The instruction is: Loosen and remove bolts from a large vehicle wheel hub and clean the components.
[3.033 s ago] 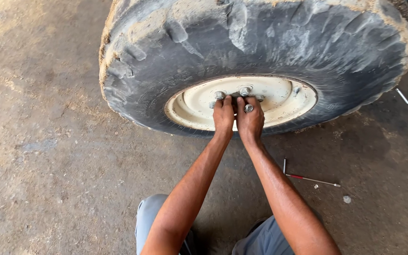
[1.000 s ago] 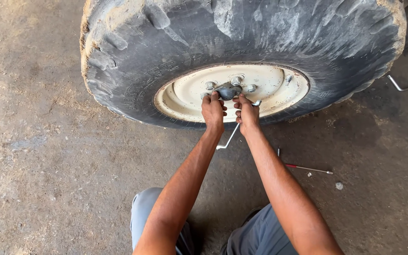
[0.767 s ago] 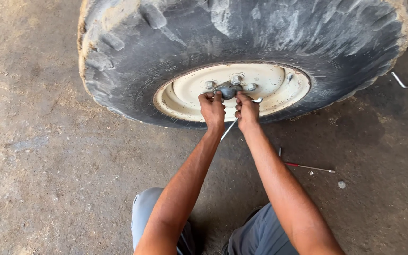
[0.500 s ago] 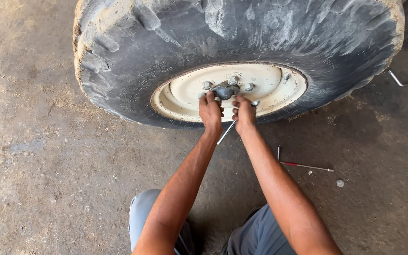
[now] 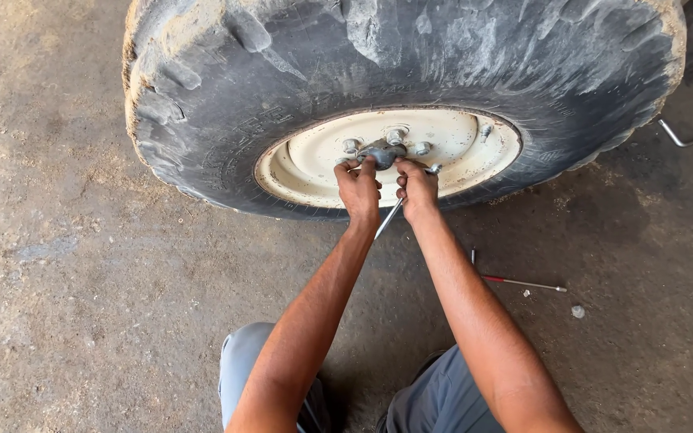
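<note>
A large worn tyre (image 5: 411, 72) on a cream-coloured rim (image 5: 306, 168) stands in front of me. Several lug nuts (image 5: 421, 148) ring a grey hub cap (image 5: 382, 151) at the rim's centre. My left hand (image 5: 359, 189) touches the hub cap from below with its fingertips. My right hand (image 5: 417, 186) is beside it, fingers curled at the hub, and a thin metal rod (image 5: 388, 218) slants down from between the two hands. Which hand grips the rod is hard to tell.
A slim red-handled tool (image 5: 523, 283) lies on the stained concrete floor (image 5: 82, 265) to the right of my forearm. A bent metal bar (image 5: 687, 140) pokes out at the tyre's right edge. My knees in grey trousers (image 5: 242, 361) are at the bottom.
Both hands stay at the hub, now lower on the hub cap than three seconds ago. The thin rod has appeared below them. The view shifted slightly.
</note>
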